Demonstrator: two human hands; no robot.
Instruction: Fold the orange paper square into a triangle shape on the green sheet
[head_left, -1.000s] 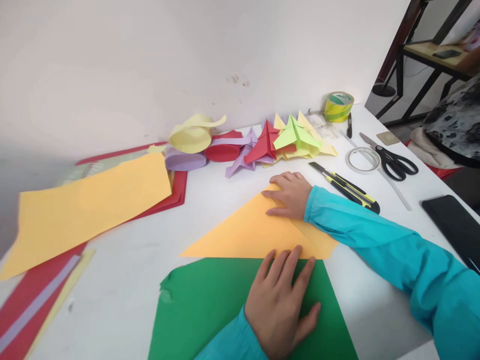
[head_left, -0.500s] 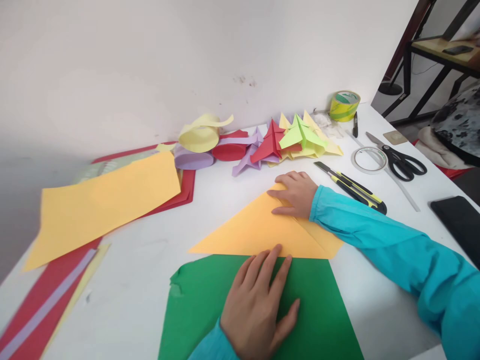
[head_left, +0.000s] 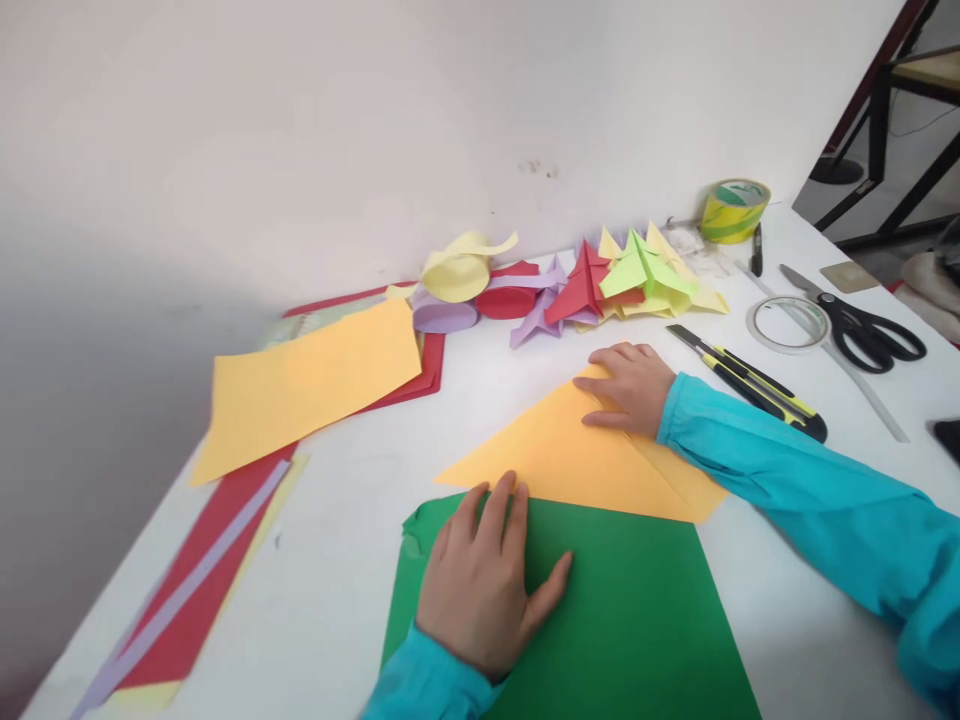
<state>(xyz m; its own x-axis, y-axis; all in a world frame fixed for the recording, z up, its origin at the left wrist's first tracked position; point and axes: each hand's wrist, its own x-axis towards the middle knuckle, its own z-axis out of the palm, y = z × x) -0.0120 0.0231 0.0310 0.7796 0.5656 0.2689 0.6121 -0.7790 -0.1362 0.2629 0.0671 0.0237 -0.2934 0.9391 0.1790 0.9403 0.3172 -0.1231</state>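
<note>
An orange sheet of paper [head_left: 555,450], folded over into a triangle, lies flat on the white table. My right hand [head_left: 630,388] rests on its upper corner with the fingers spread and pointing left. My left hand [head_left: 480,580] lies palm down with fingers stretched out, mostly over a green sheet of paper [head_left: 622,600]. Its fingertips reach the lower edge of the orange sheet. The green sheet sits against that edge and has a crumpled, torn corner at its upper left. Both sleeves are turquoise.
A utility knife [head_left: 750,380], scissors [head_left: 862,320], a clear tape roll [head_left: 789,323] and a yellow tape roll [head_left: 735,212] lie at the right. Folded paper shapes [head_left: 585,285] line the wall. Another orange sheet [head_left: 315,375] covers red paper [head_left: 187,610] at the left.
My left hand has slid leftward along the orange sheet's lower edge. My right hand stays on the upper corner. The whole view has shifted, so things appear further right.
</note>
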